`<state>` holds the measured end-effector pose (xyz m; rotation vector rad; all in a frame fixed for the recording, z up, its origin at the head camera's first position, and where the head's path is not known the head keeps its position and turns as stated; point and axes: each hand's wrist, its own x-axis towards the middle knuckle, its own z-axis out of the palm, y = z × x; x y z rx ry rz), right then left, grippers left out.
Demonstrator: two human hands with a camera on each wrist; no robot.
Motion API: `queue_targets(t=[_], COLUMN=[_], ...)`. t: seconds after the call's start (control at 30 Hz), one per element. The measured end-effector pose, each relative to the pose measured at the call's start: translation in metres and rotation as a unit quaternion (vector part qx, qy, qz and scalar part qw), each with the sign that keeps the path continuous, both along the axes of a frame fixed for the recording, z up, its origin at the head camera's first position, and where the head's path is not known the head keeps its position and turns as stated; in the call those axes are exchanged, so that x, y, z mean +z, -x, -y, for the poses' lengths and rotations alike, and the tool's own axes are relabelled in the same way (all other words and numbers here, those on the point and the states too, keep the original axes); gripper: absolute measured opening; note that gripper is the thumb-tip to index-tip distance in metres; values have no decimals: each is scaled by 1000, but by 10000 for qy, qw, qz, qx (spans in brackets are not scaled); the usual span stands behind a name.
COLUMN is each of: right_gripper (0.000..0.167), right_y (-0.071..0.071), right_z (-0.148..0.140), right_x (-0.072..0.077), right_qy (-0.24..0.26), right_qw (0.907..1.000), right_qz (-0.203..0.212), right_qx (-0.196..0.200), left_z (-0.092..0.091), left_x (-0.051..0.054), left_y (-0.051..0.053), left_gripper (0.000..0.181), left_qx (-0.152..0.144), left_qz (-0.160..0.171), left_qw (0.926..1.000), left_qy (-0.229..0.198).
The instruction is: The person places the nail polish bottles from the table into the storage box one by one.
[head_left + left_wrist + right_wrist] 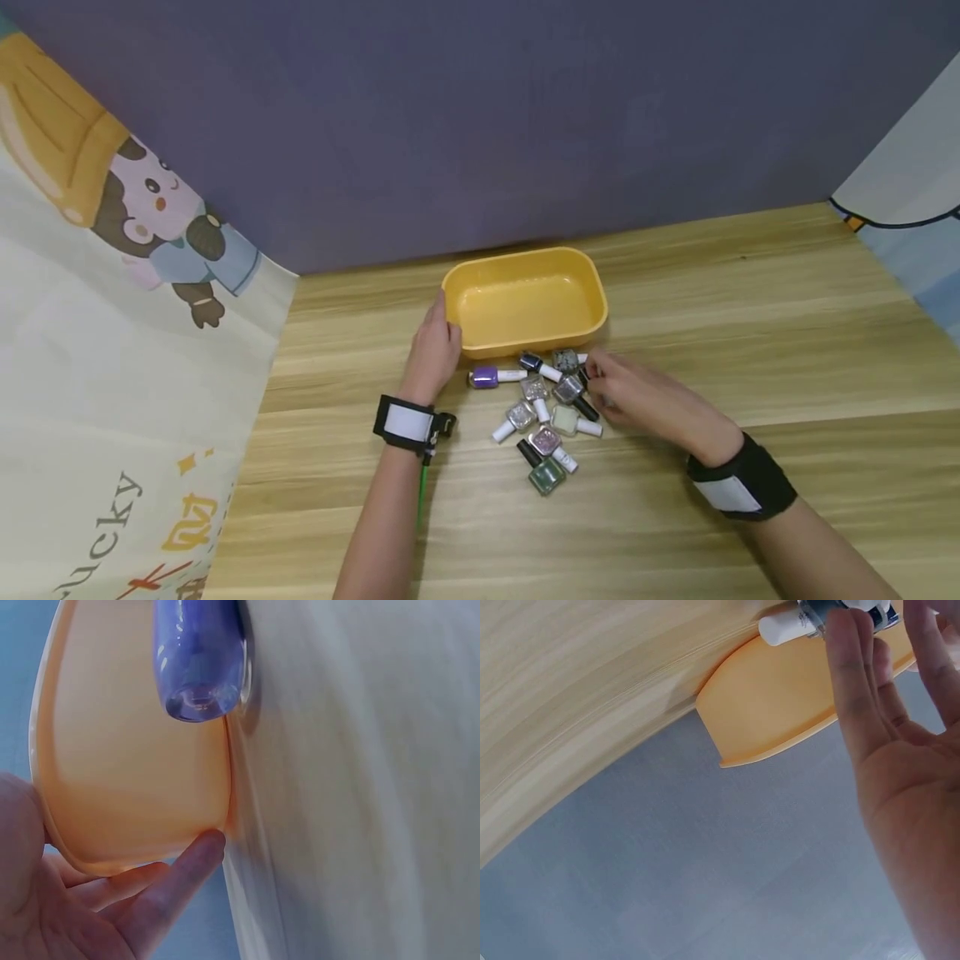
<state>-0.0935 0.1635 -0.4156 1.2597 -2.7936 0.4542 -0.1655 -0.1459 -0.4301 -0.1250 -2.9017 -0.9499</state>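
My left hand [433,350] holds the left end of a yellow plastic tray [525,342], thumb at the rim and fingers along the outer wall. Inside, the tray is bare. In front of it several nail polish bottles lie in a loose cluster. Nearest the left hand is a purple nail polish [485,377] with a white cap. My right hand [630,396] reaches in at the cluster's right edge, its fingertips beside a grey glitter nail polish [566,360]. The right hand hides what is under its fingers, so whether it pinches a bottle is unclear.
A green nail polish [547,477] lies closest to me, beside a pink glitter one [544,440]. A pale nail polish [565,420] lies near the right hand. Behind the wooden table [750,333] stands a dark panel [480,125]; a printed cloth [112,358] hangs at the left.
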Motion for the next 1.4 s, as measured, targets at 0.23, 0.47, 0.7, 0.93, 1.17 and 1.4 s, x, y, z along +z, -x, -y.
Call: queue_targets(t=[0.23, 0.47, 0.7, 0.93, 1.17, 1.4], right_gripper=[25, 29, 27, 21, 28, 28], right_y=[1, 3, 2, 2, 3, 2], right_z=[3, 7, 9, 9, 5, -1], right_x=[0, -1, -4, -4, 2, 4], right_qy=[-4, -70, -221, -482, -417, -363], right_qw=[9998, 9996, 9992, 9988, 9980, 9950], right_qz=[-143, -238, -324, -62, 469, 920], right_qx=[111, 120, 120, 61, 102, 159], left_z=[2, 2, 1, 2, 1, -2], left_x=[0, 1, 3, 3, 3, 1], left_y=[0, 0, 1, 1, 0, 0], left_gripper=[63, 63, 62, 62, 61, 61], left_qx=[115, 136, 123, 180, 175, 169], left_qz=[-16, -62, -106, -58, -50, 46], left_qw=[9999, 9999, 9999, 9998, 9998, 9998], left_qy=[-19, -35, -49, -78, -76, -111])
